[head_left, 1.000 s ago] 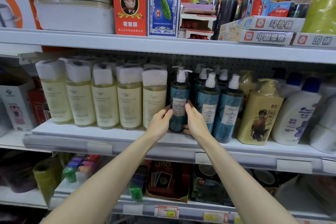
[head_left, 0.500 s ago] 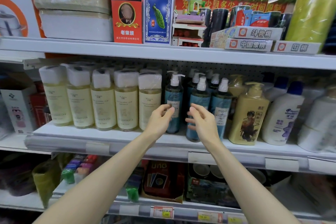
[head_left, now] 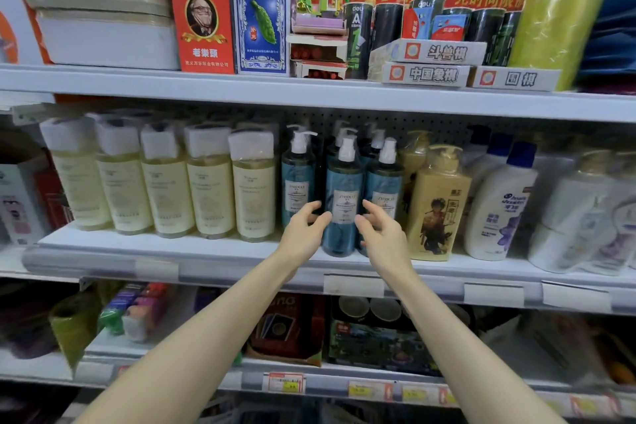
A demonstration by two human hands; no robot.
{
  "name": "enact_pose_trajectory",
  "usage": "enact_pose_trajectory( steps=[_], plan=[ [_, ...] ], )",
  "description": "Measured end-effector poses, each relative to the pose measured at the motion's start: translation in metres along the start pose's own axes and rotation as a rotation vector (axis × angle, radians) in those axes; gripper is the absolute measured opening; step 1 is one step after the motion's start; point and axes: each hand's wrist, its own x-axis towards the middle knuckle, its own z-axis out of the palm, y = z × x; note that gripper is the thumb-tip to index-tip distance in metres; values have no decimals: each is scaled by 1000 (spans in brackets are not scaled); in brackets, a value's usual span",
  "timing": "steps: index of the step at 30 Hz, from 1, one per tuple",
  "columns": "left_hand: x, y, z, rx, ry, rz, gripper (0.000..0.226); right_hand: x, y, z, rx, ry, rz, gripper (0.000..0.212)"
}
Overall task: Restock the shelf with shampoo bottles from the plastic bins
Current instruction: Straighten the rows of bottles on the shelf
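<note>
My left hand (head_left: 304,231) and right hand (head_left: 382,234) flank the front teal shampoo bottle (head_left: 344,182). Both are half open, fingers loosely curved, tips at its sides. I cannot tell if they press. The bottle stands upright near the shelf (head_left: 155,246) edge, with cream bottles (head_left: 210,189) to its left and a yellow bottle (head_left: 437,210) to its right.

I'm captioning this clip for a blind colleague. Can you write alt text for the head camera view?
A person's left hand and right hand flank a teal pump bottle at the front of a store shelf, contact unclear. Wrapped pale yellow bottles stand to its left, a yellow pump bottle to its right.
</note>
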Motion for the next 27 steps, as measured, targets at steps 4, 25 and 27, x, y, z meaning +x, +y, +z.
enact_pose_trajectory(
  steps=[4, 25, 27],
  plan=[
    [4, -2, 5, -1, -33, -7, 50, 6, 1, 3, 24, -29, 28, 46],
    [1, -17, 20, -109, 8, -33, 46, 17, 21, 8, 173, -79, 58, 43],
    [2, -17, 21, -127, 11, -53, 47, 19, 23, 9, 183, -86, 64, 43]
  ],
)
